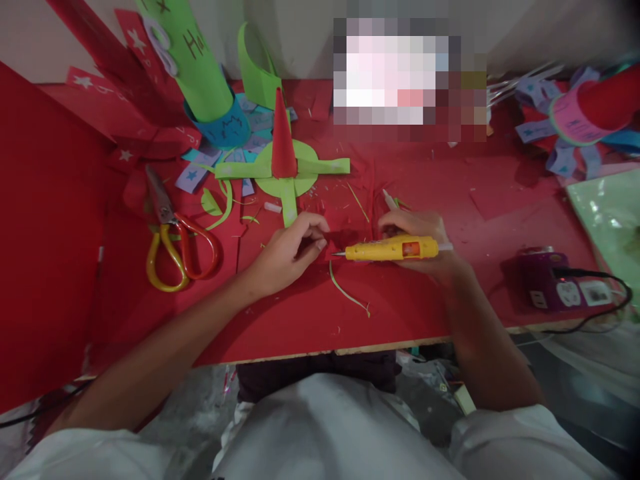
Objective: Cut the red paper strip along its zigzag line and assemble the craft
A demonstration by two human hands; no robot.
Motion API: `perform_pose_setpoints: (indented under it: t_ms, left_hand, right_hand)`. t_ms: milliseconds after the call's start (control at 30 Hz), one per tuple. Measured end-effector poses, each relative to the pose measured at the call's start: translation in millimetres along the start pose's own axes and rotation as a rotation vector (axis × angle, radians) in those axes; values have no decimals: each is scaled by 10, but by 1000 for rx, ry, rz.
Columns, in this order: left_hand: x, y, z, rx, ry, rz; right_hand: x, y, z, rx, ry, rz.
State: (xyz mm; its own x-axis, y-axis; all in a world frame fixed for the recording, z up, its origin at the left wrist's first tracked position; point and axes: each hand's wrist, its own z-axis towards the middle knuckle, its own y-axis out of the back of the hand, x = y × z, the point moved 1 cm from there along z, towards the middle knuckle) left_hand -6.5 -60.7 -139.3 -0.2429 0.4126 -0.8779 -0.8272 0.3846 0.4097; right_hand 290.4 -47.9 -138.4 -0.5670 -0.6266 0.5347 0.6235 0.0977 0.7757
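Observation:
My right hand (425,230) is closed around a yellow hot glue gun (373,249), whose metal tip points left. A white glue stick (445,246) sticks out of its back. Just left of that tip, my left hand (295,253) has thumb and forefinger curled together; whatever they pinch is too small or hidden to name. Beyond the left hand stands a red paper cone (284,143) on a green paper disc (307,183) with green strips reaching outward. A thin green paper strip (347,292) lies below the tip.
Large scissors (173,233) with yellow and red handles lie at left. A green paper tube (203,73) in a blue band stands behind them. At right are a purple device (543,280) with a black cable and another paper figure (580,113). Paper scraps litter the red table (300,327).

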Motion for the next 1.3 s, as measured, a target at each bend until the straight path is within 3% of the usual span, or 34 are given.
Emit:
perform_pose_setpoints:
  t_ms: [400, 1300]
  left_hand:
    - [-10, 8, -7, 13, 18, -7]
    - [-7, 5, -4, 9, 22, 11]
  right_hand:
    - [-37, -3, -19, -61, 32, -53]
    - [15, 102, -28, -9, -6, 26]
